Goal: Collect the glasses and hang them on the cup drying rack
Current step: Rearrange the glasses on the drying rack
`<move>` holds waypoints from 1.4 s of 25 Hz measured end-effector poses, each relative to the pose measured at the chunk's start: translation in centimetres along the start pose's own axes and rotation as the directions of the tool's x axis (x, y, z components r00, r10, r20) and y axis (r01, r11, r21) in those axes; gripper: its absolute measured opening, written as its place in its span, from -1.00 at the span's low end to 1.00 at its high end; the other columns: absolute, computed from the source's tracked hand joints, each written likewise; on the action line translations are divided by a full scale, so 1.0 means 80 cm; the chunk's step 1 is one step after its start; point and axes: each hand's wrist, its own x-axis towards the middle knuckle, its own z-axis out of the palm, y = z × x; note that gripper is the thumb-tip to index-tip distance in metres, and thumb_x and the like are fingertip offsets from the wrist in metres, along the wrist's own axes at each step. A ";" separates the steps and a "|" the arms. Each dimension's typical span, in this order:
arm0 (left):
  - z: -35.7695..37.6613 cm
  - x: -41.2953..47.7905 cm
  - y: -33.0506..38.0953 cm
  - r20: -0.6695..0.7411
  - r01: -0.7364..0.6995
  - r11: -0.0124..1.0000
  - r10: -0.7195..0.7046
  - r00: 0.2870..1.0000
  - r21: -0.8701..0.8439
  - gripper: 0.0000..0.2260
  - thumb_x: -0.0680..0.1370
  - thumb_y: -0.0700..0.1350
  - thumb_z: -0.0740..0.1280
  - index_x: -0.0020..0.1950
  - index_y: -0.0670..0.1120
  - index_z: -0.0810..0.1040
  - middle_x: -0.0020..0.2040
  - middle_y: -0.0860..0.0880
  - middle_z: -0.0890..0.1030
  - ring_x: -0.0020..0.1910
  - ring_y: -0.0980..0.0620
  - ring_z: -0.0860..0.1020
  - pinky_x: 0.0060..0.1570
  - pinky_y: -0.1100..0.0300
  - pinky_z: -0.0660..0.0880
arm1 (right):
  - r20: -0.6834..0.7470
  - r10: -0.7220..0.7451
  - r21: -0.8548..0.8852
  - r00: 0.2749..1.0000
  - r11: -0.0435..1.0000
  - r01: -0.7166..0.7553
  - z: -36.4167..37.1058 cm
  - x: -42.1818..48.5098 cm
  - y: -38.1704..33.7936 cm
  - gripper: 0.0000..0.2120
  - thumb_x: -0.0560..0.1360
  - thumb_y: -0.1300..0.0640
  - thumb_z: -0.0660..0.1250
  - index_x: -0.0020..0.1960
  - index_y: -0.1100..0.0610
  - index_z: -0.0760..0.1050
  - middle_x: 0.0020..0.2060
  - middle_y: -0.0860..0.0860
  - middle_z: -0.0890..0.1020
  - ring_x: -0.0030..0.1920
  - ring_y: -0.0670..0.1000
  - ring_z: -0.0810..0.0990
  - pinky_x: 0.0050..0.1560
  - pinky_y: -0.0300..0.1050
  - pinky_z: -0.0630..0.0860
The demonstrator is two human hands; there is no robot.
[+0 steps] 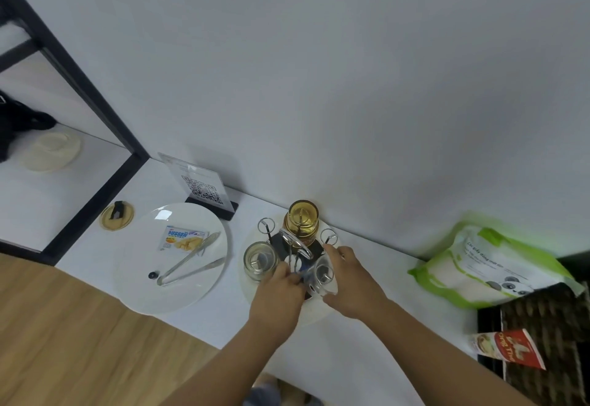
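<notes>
Far left we see a black frame (79, 92) with a cream hat (52, 151) on the shelf inside it. On the white counter (335, 351) just past the frame sits a small round lid (117, 215) with a dark bit on top. Next we get a white plate (150, 281) holding a snack packet (183, 237), metal tongs (190, 266) and a small dark bead (153, 275). Behind the plate stands a QR code sign (201, 187). Middle of the counter we have the cup drying rack (295, 244), wire loops up, dark base on a round pale tray (314, 311). One clear glass (259, 260) hangs upside down on the rack's left near peg. An amber glass (301, 218) sits upside down on the back peg by the wall. Our left hand (281, 284) is closed narrow, fingers pinched at the rack's wire and the edge of a second clear glass (322, 276); exact contact we cannot tell. Our right hand (348, 274) wraps the far side of that second clear glass, holding it tilted over the near right peg. Right of the hands lies a green and white tissue pack (488, 265) with a panda print. Far right a dark woven basket (549, 325) holds a red and white packet (510, 348)
</notes>
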 end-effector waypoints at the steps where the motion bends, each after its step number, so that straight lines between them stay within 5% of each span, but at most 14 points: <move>1: 0.000 -0.001 -0.006 0.008 -0.003 1.000 0.003 1.000 -0.018 -0.79 0.51 -0.20 0.36 0.13 -0.10 0.64 0.02 -0.04 0.66 0.06 -0.07 0.44 0.04 0.08 0.45 | -0.001 0.003 -0.007 1.000 1.000 -0.003 0.000 -0.002 -0.002 -0.03 0.38 0.00 0.55 0.57 -0.03 0.01 0.48 0.03 0.25 0.39 0.06 0.41 0.25 -0.13 0.49; 4: 0.011 -0.005 -0.026 -0.035 0.072 0.984 -0.078 0.996 -0.164 -0.78 0.38 -0.18 0.51 0.01 0.00 0.68 -0.06 0.05 0.66 0.01 -0.01 0.48 -0.11 0.19 0.51 | -0.036 0.011 -0.044 0.999 0.999 -0.012 0.008 -0.014 -0.009 -0.07 0.39 -0.12 0.51 0.57 0.01 0.05 0.48 0.00 0.30 0.44 0.04 0.32 0.30 -0.11 0.43; 8: 0.013 -0.015 -0.038 -0.070 0.272 0.876 -0.324 0.943 -0.397 -0.62 0.54 -0.11 0.37 0.36 0.02 0.47 0.31 0.02 0.53 0.23 -0.03 0.45 0.09 0.14 0.50 | -0.144 0.039 -0.054 0.989 0.997 -0.047 0.027 -0.033 -0.023 -0.12 0.37 -0.32 0.43 0.53 -0.01 0.15 0.47 -0.03 0.31 0.42 0.02 0.30 0.25 -0.15 0.44; 22: 0.011 -0.005 -0.054 0.003 0.363 0.827 -0.400 0.916 -0.429 -0.61 0.50 -0.15 0.42 0.32 0.05 0.54 0.28 0.02 0.58 0.17 -0.03 0.56 0.04 0.12 0.55 | -0.159 0.000 -0.124 0.987 0.992 -0.020 0.034 -0.034 -0.050 -0.09 0.35 -0.44 0.33 0.54 -0.02 0.15 0.47 0.00 0.31 0.41 0.04 0.33 0.25 -0.11 0.43; 27: 0.006 -0.005 -0.074 -0.048 0.399 0.838 -0.447 0.893 -0.371 -0.56 0.49 -0.13 0.42 0.35 0.10 0.48 0.37 -0.07 0.42 0.23 -0.11 0.48 -0.07 0.04 0.59 | -0.457 -0.005 0.001 0.889 1.000 0.006 0.000 -0.023 -0.023 -0.47 0.46 -0.19 0.38 0.31 0.07 0.44 0.22 0.08 0.51 0.14 0.11 0.55 -0.13 -0.14 0.44; 30: -0.006 0.000 -0.073 -0.152 0.406 0.832 -0.489 0.859 -0.378 -0.53 0.49 -0.06 0.42 0.37 0.00 0.41 0.35 -0.13 0.42 0.21 -0.15 0.47 0.03 0.02 0.54 | -0.358 0.159 0.085 0.920 0.987 -0.138 -0.012 -0.003 -0.004 -0.37 0.47 -0.14 0.39 0.44 0.05 0.27 0.38 0.08 0.37 0.33 0.14 0.43 0.04 0.02 0.53; 32: -0.008 -0.004 -0.059 -0.212 0.314 0.886 -0.398 0.893 -0.340 -0.61 0.49 0.06 0.35 0.29 -0.04 0.48 0.24 -0.10 0.51 0.12 -0.11 0.49 0.02 0.02 0.49 | -0.230 0.226 0.084 0.947 0.974 -0.212 -0.010 0.005 -0.002 -0.24 0.44 -0.16 0.42 0.51 0.04 0.17 0.45 0.07 0.29 0.39 0.13 0.36 0.15 0.07 0.50; 35: 0.000 -0.018 -0.044 -0.125 0.256 0.909 -0.311 0.942 -0.330 -0.54 0.48 0.19 0.27 0.32 0.01 0.46 0.26 -0.01 0.50 0.15 -0.03 0.44 0.06 0.10 0.45 | -0.132 0.234 0.083 0.963 0.971 -0.224 -0.002 0.005 -0.005 -0.20 0.37 -0.20 0.47 0.46 0.04 0.22 0.31 0.06 0.42 0.27 0.09 0.46 0.12 -0.02 0.52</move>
